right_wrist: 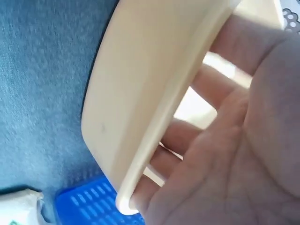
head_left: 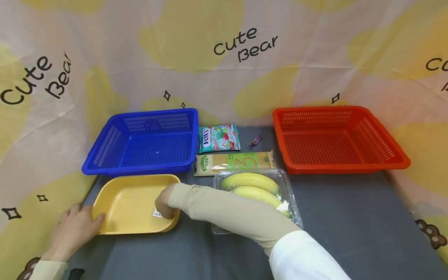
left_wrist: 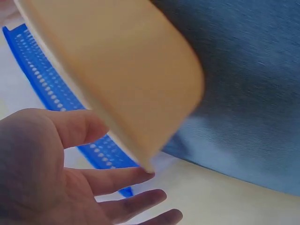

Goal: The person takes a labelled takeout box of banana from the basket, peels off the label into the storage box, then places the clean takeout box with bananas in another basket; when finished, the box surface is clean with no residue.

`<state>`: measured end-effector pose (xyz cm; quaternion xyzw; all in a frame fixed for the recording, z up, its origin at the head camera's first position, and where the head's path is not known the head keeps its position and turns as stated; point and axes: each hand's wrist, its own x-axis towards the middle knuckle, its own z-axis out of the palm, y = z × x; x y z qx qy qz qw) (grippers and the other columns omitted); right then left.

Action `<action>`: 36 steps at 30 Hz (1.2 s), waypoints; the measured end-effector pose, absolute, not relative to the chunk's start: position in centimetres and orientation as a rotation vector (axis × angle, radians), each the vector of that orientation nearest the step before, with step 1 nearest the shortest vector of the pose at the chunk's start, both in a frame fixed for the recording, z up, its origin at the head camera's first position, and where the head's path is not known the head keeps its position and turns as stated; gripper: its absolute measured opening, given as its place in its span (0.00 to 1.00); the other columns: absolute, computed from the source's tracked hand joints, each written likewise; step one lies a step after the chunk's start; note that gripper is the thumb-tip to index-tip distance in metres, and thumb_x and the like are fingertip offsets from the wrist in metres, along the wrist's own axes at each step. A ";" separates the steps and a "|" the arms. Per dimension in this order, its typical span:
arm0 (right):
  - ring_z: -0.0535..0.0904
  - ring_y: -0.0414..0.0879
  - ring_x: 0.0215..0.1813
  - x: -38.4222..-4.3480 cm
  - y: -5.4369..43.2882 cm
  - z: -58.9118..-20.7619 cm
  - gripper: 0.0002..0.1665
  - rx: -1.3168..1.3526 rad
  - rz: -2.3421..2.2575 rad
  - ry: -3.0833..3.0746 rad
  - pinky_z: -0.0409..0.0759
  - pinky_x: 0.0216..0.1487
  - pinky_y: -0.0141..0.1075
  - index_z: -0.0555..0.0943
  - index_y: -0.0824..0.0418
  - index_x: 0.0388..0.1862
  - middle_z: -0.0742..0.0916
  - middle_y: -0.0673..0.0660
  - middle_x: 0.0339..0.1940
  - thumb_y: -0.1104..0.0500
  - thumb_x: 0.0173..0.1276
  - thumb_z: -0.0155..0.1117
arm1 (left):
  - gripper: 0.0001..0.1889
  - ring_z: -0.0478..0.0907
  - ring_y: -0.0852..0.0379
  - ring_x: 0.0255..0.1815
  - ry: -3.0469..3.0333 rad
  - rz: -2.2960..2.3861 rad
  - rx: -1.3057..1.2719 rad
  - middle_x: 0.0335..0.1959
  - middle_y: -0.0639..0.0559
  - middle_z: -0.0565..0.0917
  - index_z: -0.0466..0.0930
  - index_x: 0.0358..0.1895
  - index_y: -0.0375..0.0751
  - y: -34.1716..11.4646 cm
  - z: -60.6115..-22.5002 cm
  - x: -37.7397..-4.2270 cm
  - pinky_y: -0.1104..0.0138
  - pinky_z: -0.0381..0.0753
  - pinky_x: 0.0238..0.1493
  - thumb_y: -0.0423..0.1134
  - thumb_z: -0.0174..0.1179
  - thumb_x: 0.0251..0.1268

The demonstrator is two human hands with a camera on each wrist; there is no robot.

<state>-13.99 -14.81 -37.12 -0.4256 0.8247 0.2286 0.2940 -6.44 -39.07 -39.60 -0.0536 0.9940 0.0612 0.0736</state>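
Observation:
A shallow yellow plastic bin [head_left: 131, 194] lies in front of the blue basket. My right hand [head_left: 166, 202] reaches over its right rim, and in the right wrist view the fingers [right_wrist: 213, 86] pass over the rim with their tips hidden inside. Beside that hand, inside the bin, shows a small white printed label [head_left: 157, 213]. I cannot tell whether the fingers hold something. My left hand [head_left: 75, 229] is at the bin's left end, thumb at the rim. In the left wrist view its fingers [left_wrist: 117, 180] are extended, one fingertip right at the rim's corner.
Behind stand a blue basket [head_left: 154, 169] and, at right, a red basket [head_left: 344, 169]. Between them lie a Fox's candy bag [head_left: 219, 139], a wrapped candy [head_left: 254, 142] and a noodle pack [head_left: 234, 162]. A clear plastic box [head_left: 292, 194] of bananas sits under my right forearm.

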 end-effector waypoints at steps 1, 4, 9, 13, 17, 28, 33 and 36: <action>0.67 0.36 0.37 -14.0 -14.5 -37.2 0.09 -1.168 0.581 2.193 0.63 0.31 0.27 0.78 0.45 0.42 0.77 0.42 0.38 0.51 0.73 0.49 | 0.32 0.61 0.13 0.50 3.021 0.186 -0.144 0.54 0.10 0.63 0.70 0.53 0.16 -38.7 -39.7 -6.3 0.29 0.66 0.45 0.51 0.52 0.70; 0.72 0.35 0.46 -14.1 -13.0 -36.7 0.15 -1.255 0.463 2.252 0.69 0.43 0.26 0.80 0.43 0.54 0.81 0.40 0.47 0.52 0.74 0.51 | 0.29 0.64 0.14 0.49 3.153 0.209 -0.082 0.53 0.11 0.66 0.71 0.52 0.17 -37.2 -39.9 -6.1 0.30 0.66 0.45 0.47 0.56 0.66; 0.76 0.39 0.61 -14.4 -8.7 -34.7 0.23 -1.385 0.268 2.416 0.77 0.57 0.35 0.76 0.41 0.65 0.82 0.42 0.60 0.52 0.72 0.55 | 0.24 0.69 0.18 0.49 3.400 0.308 0.093 0.52 0.15 0.72 0.75 0.48 0.17 -33.3 -39.3 -6.1 0.32 0.68 0.47 0.39 0.63 0.57; 0.78 0.44 0.59 -14.2 -3.7 -33.3 0.20 -1.543 0.122 2.585 0.79 0.57 0.38 0.79 0.46 0.62 0.83 0.48 0.58 0.52 0.73 0.56 | 0.23 0.71 0.23 0.52 3.489 0.404 0.229 0.53 0.21 0.76 0.77 0.49 0.20 -29.5 -37.5 -6.5 0.35 0.69 0.51 0.38 0.64 0.56; 0.80 0.46 0.58 -13.3 2.1 -32.5 0.18 -1.635 -0.152 2.742 0.79 0.58 0.39 0.82 0.52 0.58 0.84 0.52 0.57 0.55 0.71 0.60 | 0.22 0.75 0.30 0.52 3.495 0.508 0.374 0.52 0.30 0.80 0.77 0.53 0.26 -25.2 -35.7 -6.9 0.40 0.72 0.50 0.39 0.64 0.58; 0.83 0.40 0.39 -8.7 16.5 -36.1 0.10 -1.253 -0.633 3.177 0.82 0.33 0.33 0.86 0.56 0.42 0.86 0.50 0.41 0.62 0.61 0.70 | 0.18 0.84 0.52 0.41 3.158 0.780 0.542 0.44 0.44 0.86 0.79 0.54 0.35 -15.9 -35.6 -6.7 0.57 0.84 0.37 0.41 0.63 0.64; 0.79 0.36 0.33 -6.8 20.4 -37.9 0.10 -0.909 -0.748 3.242 0.76 0.29 0.28 0.86 0.57 0.42 0.85 0.49 0.40 0.62 0.60 0.71 | 0.20 0.85 0.52 0.42 3.044 0.872 0.503 0.46 0.44 0.84 0.78 0.56 0.35 -14.2 -37.3 -6.3 0.61 0.84 0.37 0.41 0.64 0.64; 0.79 0.36 0.34 -6.0 21.9 -38.5 0.11 -0.767 -0.814 3.227 0.78 0.32 0.30 0.85 0.58 0.43 0.86 0.50 0.42 0.64 0.61 0.70 | 0.22 0.84 0.52 0.45 2.980 0.905 0.448 0.49 0.44 0.83 0.77 0.58 0.36 -13.6 -38.2 -6.1 0.61 0.84 0.37 0.42 0.64 0.64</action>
